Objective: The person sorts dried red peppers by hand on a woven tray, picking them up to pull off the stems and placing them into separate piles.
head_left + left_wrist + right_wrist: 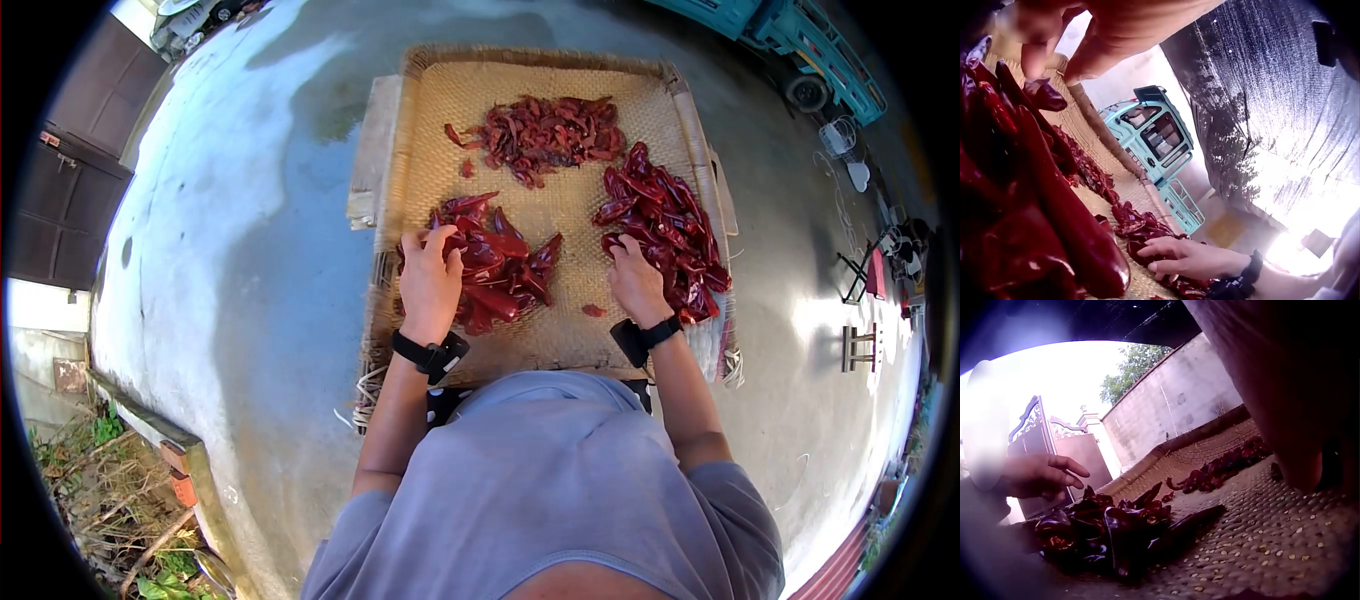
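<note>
My left hand (pixel 430 285) is over the left pile of glossy dark red chili peppers (pixel 490 265), its fingers spread and loosely bent. In the left wrist view its fingertips are close to the top of one pepper (pixel 1045 95). My right hand (pixel 638 278) is at the inner edge of the right pile of whole red peppers (pixel 665 225), fingers curled around a dark red pepper (pixel 611 242) that is mostly hidden by them. Farther back on the woven tray (pixel 560 340) lies a heap of flatter, torn-looking red pepper pieces (pixel 550 135).
The tray has a raised rim (pixel 540 56) and rests on wooden boards (pixel 372 150). One small red scrap (pixel 594 310) lies between the hands. Beyond are a teal three-wheeled truck (pixel 820 55), a small wooden stool (pixel 860 348) and a brown metal gate (pixel 75 190).
</note>
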The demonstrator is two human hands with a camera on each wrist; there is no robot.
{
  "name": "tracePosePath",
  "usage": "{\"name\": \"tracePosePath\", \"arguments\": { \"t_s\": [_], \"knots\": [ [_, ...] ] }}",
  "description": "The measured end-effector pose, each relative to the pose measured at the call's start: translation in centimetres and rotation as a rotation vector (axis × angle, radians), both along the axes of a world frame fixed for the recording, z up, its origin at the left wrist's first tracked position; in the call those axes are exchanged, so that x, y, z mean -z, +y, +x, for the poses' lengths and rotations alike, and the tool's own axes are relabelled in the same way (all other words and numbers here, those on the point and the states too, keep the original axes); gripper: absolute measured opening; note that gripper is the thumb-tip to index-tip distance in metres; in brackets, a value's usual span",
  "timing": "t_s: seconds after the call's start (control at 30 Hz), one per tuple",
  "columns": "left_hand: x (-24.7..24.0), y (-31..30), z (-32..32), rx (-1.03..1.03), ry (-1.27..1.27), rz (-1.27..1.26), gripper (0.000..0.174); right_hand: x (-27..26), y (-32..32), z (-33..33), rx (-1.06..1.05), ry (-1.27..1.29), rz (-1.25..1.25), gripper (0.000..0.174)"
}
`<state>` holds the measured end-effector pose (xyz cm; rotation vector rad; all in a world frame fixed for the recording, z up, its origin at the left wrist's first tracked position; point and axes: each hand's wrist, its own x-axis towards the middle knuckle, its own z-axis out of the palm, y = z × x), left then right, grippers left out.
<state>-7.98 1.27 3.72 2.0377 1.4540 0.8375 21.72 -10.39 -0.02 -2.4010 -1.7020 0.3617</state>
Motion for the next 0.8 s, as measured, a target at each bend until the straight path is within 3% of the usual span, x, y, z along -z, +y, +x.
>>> {"name": "tracePosePath", "arguments": {
  "t_s": [0.03, 0.07, 0.17, 0.23, 0.3, 0.37, 0.47, 0.63, 0.7, 0.8],
  "knots": [
    [0.0, 0.0, 0.0, -0.012, -0.008, -0.017, 0.029, 0.1, 0.0, 0.0, 0.001, 0.029, 0.006, 0.036],
    [0.3, 0.1, -0.1, 0.064, 0.031, 0.117, 0.030, 0.1, 0.1, 0.0, 0.001, 0.059, 0.010, 0.036],
    [0.9, -0.4, 0.3, 0.208, 0.254, 0.274, 0.044, -0.1, 0.6, -1.5, -0.177, 0.159, 0.178, 0.034],
    [2.5, -0.6, 0.5, 0.244, 0.425, 0.169, 0.056, -1.0, 1.4, -3.4, -0.312, 0.278, 0.235, 0.036],
    [4.4, -1.0, 0.8, 0.131, 0.514, 0.116, 0.060, -1.3, 3.0, -5.9, -0.368, 0.309, 0.226, 0.040],
    [4.9, -1.1, 1.0, 0.102, 0.567, 0.124, 0.063, -2.8, 4.2, -8.5, -0.327, 0.539, 0.134, 0.040],
    [5.0, -1.7, 1.2, 0.048, 0.625, 0.105, 0.069, -3.1, 5.4, -9.9, -0.519, 0.504, 0.410, 0.042],
    [6.8, -1.6, 0.8, 0.071, 0.628, 0.086, 0.071, -1.0, 7.6, -2.8, -0.253, -0.238, 0.339, 0.038],
    [6.7, -1.5, 1.1, 0.069, 0.640, 0.078, 0.071, 0.6, 8.2, 0.3, -0.187, -0.434, 0.414, 0.029],
    [6.4, -1.7, 1.2, 0.058, 0.600, 0.078, 0.073, 1.3, 8.3, 2.8, -0.155, -0.494, 0.233, 0.020]
  ]
}}
